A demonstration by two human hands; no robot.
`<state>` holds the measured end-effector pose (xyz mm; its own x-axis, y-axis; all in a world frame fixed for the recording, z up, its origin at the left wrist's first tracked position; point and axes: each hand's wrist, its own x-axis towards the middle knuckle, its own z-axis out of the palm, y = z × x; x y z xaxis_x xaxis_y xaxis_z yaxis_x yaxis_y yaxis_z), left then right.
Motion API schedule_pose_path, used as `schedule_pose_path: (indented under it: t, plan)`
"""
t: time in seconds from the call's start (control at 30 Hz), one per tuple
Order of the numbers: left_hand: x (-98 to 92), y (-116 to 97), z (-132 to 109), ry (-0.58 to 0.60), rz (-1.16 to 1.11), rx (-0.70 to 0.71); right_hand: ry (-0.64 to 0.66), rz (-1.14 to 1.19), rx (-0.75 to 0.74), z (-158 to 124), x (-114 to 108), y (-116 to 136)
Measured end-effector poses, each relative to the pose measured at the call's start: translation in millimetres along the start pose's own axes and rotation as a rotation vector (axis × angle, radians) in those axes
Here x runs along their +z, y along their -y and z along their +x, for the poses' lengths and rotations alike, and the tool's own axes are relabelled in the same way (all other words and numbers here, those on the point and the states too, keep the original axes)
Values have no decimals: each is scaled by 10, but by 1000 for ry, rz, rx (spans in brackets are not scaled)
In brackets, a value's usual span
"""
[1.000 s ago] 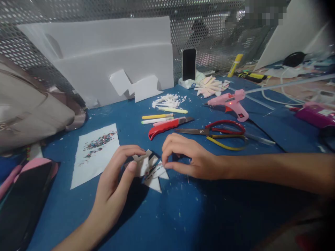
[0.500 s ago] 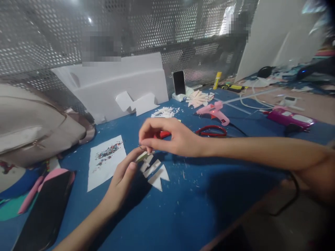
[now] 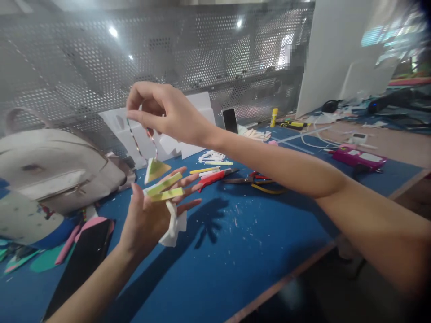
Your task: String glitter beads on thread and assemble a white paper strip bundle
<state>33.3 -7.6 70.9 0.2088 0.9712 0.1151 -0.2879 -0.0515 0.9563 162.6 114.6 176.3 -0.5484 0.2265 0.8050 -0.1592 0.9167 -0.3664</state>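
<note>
Raised in front of the mesh panel, my right hand (image 3: 164,110) pinches a thin beaded string (image 3: 135,142). From the string hang pale pieces: a green and yellow triangle (image 3: 156,169), flat yellow-green strips (image 3: 166,194) below it, and a white piece (image 3: 173,226) lowest. My left hand (image 3: 151,220) is under and behind these pieces, palm up with its fingers spread. The strips lie over its palm; whether they rest on it is hard to tell.
A red cutter (image 3: 213,178), scissors (image 3: 242,180) and white scraps (image 3: 213,156) lie on the blue table (image 3: 215,278). At the left are a light backpack (image 3: 57,166) and a black phone-like slab (image 3: 81,262). A phone (image 3: 230,120) stands at the back.
My right hand has risen up and left, lifting the string and the pieces off the table. My left hand has opened its fingers beneath them. The view has shifted.
</note>
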Motion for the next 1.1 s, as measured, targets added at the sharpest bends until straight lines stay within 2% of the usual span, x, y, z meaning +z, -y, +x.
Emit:
schedule_pose_path:
  t: [0.1, 0.2, 0.43, 0.53, 0.63, 0.83, 0.93, 1.03, 1.1]
  plan:
    - [-26, 19, -20, 32, -10, -45, -32, -48, 37, -12, -12, -90]
    - [-50, 115, -51, 50, 71, -64, -23, -100, 138, -99, -20, -135]
    - [-118, 436, -76, -37, 202, -44, 4, -128, 226, -262, -21, -110]
    - [-139, 445, -49, -76, 269, 3, 21, -121, 216, -268, -33, -23]
    - [-125, 274, -29, -95, 347, 93, 56, -149, 201, -237, -56, 116]
    - [-51, -350, -52, -244, 532, 323, 143, -236, 142, -127, -73, 393]
    - [-10, -571, -41, -284, 624, 397, 169, -214, 133, -88, -65, 443]
    - [-7, -714, -1, -319, 693, 432, 171, -152, 140, -83, -65, 427]
    - [-29, -796, 34, -312, 710, 393, 160, -70, 175, -107, -65, 377]
